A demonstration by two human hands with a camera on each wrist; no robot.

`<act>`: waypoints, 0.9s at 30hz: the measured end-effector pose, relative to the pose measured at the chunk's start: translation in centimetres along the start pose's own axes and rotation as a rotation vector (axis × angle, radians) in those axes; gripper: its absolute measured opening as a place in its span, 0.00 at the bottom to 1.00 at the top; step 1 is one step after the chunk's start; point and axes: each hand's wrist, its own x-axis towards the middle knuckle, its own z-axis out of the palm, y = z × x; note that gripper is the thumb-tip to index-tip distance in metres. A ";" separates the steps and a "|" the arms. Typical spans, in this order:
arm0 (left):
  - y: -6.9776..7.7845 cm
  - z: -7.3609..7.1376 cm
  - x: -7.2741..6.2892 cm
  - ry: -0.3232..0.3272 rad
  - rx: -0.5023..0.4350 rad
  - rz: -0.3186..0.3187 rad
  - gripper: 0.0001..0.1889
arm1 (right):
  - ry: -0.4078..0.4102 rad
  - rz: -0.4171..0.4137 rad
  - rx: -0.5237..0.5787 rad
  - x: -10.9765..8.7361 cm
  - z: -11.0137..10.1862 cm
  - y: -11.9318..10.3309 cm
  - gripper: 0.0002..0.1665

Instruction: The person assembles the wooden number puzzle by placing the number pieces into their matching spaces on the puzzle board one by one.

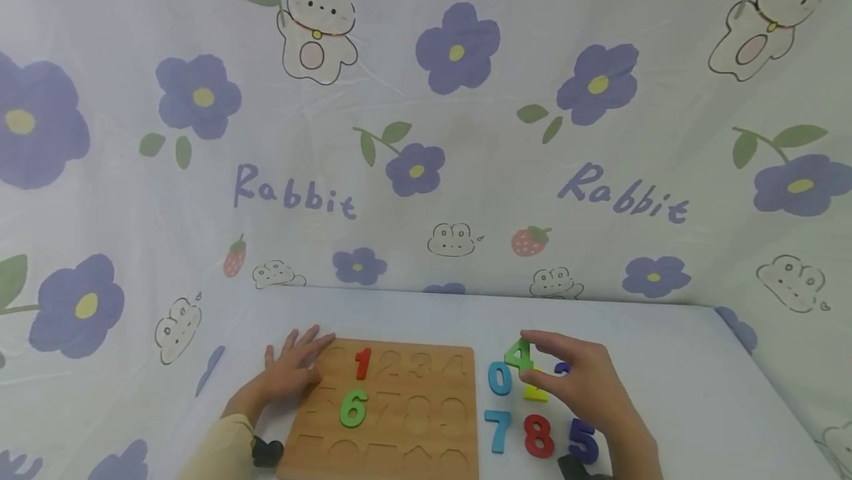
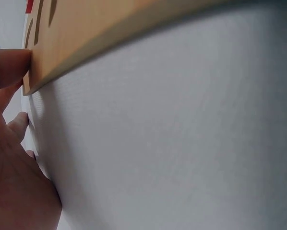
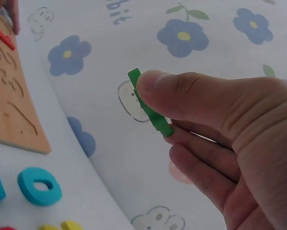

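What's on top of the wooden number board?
Red numeral 1 and green numeral 6 lie on the wooden number board; the left hand overlaps its left edge. Surface directly beneath numerals and hand is covered.

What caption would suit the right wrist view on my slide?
Right hand pinching a green number piece, seen edge-on, with the wooden board and blue 0 at left.

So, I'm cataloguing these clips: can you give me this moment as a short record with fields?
Right hand: pinches green 4, raised above the table
Left hand: at the board's left edge
Board: wooden, with number outlines
On board: red 1, green 6
Right of board: blue 0, blue 7, red 8, purple 5
Partly hidden: yellow piece, another purple piece
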 end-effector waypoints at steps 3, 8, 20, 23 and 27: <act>-0.5 0.2 0.1 0.019 -0.012 0.024 0.40 | -0.026 -0.013 -0.007 0.9 1.1 -0.3 0.34; -0.3 0.2 0.1 0.027 -0.003 0.014 0.40 | -0.083 -0.007 0.000 2.0 2.8 -0.8 0.34; 0.8 0.1 -0.2 0.002 0.038 -0.048 0.41 | -0.139 0.028 0.040 3.8 7.1 -1.2 0.32; 0.4 0.1 -0.1 0.010 0.027 -0.033 0.41 | -0.159 0.028 0.043 4.2 8.0 -1.2 0.31; -0.2 0.2 -0.1 0.017 0.013 -0.009 0.40 | -0.150 0.003 0.052 4.5 9.3 -1.1 0.30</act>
